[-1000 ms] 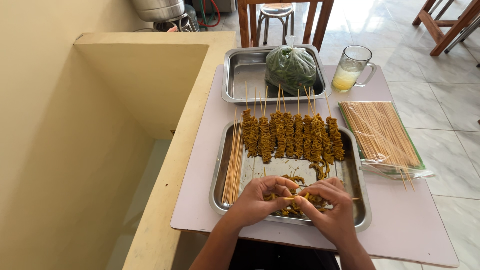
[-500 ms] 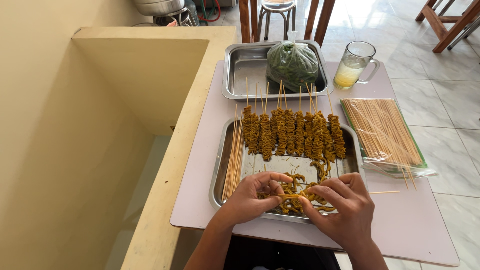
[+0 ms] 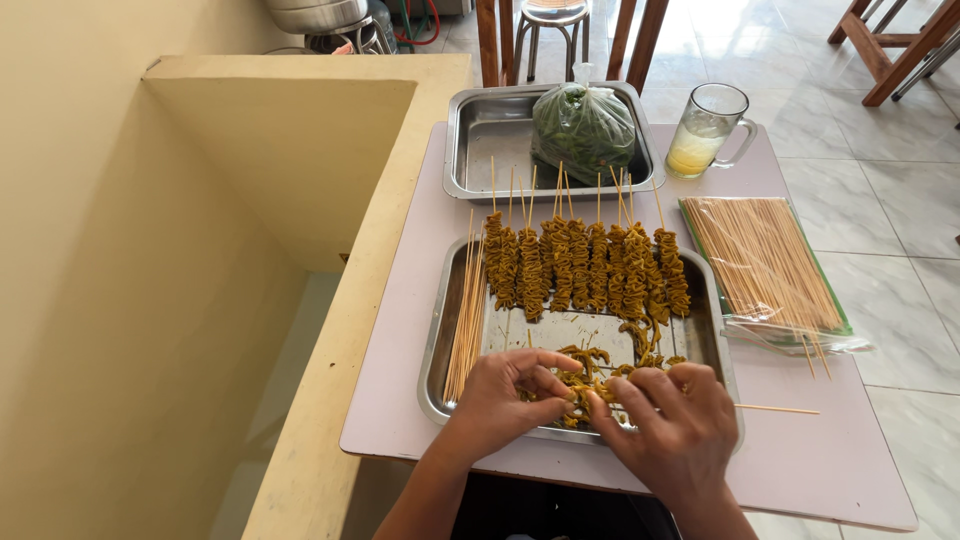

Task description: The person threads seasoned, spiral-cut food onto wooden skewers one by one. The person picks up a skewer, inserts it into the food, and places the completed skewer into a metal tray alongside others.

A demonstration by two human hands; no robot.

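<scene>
Both hands work low over the near end of the shallow steel tray [image 3: 440, 330]: left hand [image 3: 505, 395] pinches a yellow marinated meat strip [image 3: 580, 385], while right hand [image 3: 665, 425] curls around a thin bamboo skewer [image 3: 775, 408] poking out right. Finished skewers [image 3: 585, 265] sit at the far end, so loading stays handy. The table's near edge is close; there's open room to the right.

Both trays, the near one [image 3: 700, 330] and the far one [image 3: 480, 150], are shiny brushed metal on a smooth, matt pale tabletop [image 3: 400, 400]. The bare skewers [image 3: 765, 262] are pale wood in a glossy clear plastic wrapper; the mug [image 3: 706, 128] is clear glass, and the marinated meat strips [image 3: 590, 375] look wet and rough.
</scene>
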